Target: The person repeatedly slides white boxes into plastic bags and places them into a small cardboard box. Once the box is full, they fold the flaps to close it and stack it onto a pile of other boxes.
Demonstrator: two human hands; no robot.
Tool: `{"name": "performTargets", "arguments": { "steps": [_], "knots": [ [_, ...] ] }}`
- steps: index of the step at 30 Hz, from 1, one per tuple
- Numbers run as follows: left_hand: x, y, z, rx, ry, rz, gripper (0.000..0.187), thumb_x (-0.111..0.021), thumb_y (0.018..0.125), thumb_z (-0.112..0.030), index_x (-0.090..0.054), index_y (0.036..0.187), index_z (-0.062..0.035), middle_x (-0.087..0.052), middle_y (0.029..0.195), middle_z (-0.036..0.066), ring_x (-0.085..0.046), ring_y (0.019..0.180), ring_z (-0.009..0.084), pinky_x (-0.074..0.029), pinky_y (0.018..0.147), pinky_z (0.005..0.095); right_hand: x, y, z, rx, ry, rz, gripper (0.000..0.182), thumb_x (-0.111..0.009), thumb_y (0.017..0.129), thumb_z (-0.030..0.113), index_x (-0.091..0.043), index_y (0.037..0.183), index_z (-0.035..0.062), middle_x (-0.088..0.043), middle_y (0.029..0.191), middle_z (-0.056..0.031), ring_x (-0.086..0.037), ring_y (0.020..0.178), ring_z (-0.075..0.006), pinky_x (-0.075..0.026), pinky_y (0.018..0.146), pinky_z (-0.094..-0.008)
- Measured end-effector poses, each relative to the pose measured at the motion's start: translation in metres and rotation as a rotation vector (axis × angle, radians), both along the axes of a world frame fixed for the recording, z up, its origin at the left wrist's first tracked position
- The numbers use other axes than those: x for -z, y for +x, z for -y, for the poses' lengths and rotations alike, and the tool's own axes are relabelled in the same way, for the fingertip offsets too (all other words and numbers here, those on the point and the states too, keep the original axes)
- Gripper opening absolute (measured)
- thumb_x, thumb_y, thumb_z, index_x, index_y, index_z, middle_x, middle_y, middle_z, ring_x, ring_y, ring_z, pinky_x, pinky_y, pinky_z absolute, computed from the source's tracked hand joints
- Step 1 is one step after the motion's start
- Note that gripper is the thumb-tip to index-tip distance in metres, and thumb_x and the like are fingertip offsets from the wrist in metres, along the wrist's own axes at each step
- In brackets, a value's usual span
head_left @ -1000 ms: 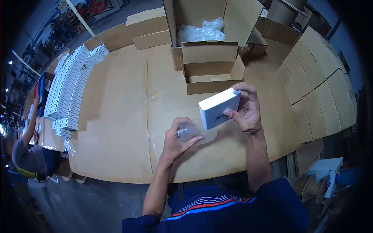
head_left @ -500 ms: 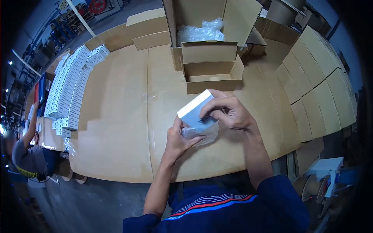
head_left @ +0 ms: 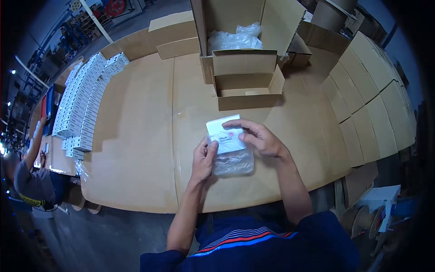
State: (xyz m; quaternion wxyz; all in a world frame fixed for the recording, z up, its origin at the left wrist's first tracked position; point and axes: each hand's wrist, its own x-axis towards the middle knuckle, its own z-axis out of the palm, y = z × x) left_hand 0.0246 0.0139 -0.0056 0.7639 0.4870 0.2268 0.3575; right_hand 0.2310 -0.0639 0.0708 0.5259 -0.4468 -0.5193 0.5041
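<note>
Here, the left hand (head_left: 204, 157) pinches the mouth of a clear plastic bag (head_left: 234, 165) together with the lower left side of a small white box (head_left: 222, 136), its thumb on the front. The right hand (head_left: 266, 141) grips the box's right part between thumb and bent fingers. The box sits partly inside the bag, its upper part bare, small print and a reddish mark facing up. Both are held above the cardboard-covered table (head_left: 131, 158), nearer the person than the open carton (head_left: 249, 103). Behind that carton stands a larger carton (head_left: 283, 20) with crumpled clear plastic (head_left: 235, 40) in it. Stacked white boxes (head_left: 81, 102) line the table's left side, stacked brown cartons (head_left: 362, 99) its right; at far left, a co-worker (head_left: 36, 181) reaches forward.
</note>
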Motion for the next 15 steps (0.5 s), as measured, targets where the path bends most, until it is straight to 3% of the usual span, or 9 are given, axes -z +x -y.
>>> {"name": "performTargets", "arguments": {
  "steps": [3,6,7,11,15],
  "knots": [
    [0.001,0.005,0.004,-0.056,-0.105,0.029,0.033,-0.054,0.11,-0.022,-0.058,0.132,0.0024,-0.071,0.113,0.009,-0.068,0.098,0.0123,-0.057,0.087,0.0297,0.012,-0.004,0.003,0.102,0.04,-0.071,0.065,-0.066,0.093,-0.002,-0.042,0.153,0.0044,-0.053,0.145,-0.0113,-0.055,0.129,-0.0209,-0.043,0.114,-0.0387],
    [-0.005,0.009,0.005,-0.121,-0.143,0.088,0.033,-0.053,0.111,-0.022,-0.058,0.133,0.0023,-0.071,0.113,0.009,-0.067,0.099,0.0123,-0.056,0.088,0.0295,0.03,-0.008,0.012,0.322,0.023,-0.142,0.059,-0.073,0.091,0.0,-0.046,0.144,0.0028,-0.054,0.142,-0.0142,-0.058,0.123,-0.0167,-0.05,0.106,-0.036],
    [-0.003,0.009,0.004,-0.135,-0.12,0.077,0.034,-0.051,0.111,-0.024,-0.058,0.132,0.0023,-0.071,0.113,0.008,-0.067,0.101,0.0123,-0.056,0.089,0.0298,0.034,-0.016,0.014,0.386,-0.011,-0.354,0.043,-0.076,0.092,0.0,-0.054,0.129,0.0007,-0.061,0.13,-0.0141,-0.063,0.11,-0.0131,-0.054,0.097,-0.0297],
    [0.017,0.01,-0.005,-0.16,-0.005,-0.003,0.04,-0.046,0.113,-0.03,-0.061,0.13,0.0028,-0.07,0.114,0.008,-0.064,0.105,0.0122,-0.053,0.094,0.0304,0.063,-0.027,0.014,0.499,-0.025,-0.357,0.016,-0.071,0.097,0.001,-0.064,0.111,-0.0024,-0.07,0.106,-0.0064,-0.065,0.098,-0.0105,-0.054,0.092,-0.0247],
    [0.02,0.005,-0.009,-0.15,0.166,-0.135,0.05,-0.041,0.114,-0.035,-0.058,0.14,0.0039,-0.07,0.117,0.007,-0.062,0.106,0.0129,-0.05,0.097,0.031,0.067,-0.026,0.012,0.527,0.05,-0.325,0.011,-0.069,0.099,0.003,-0.065,0.109,-0.001,-0.07,0.109,-0.0065,-0.064,0.102,-0.0097,-0.051,0.092,-0.0237]
  ]
}}
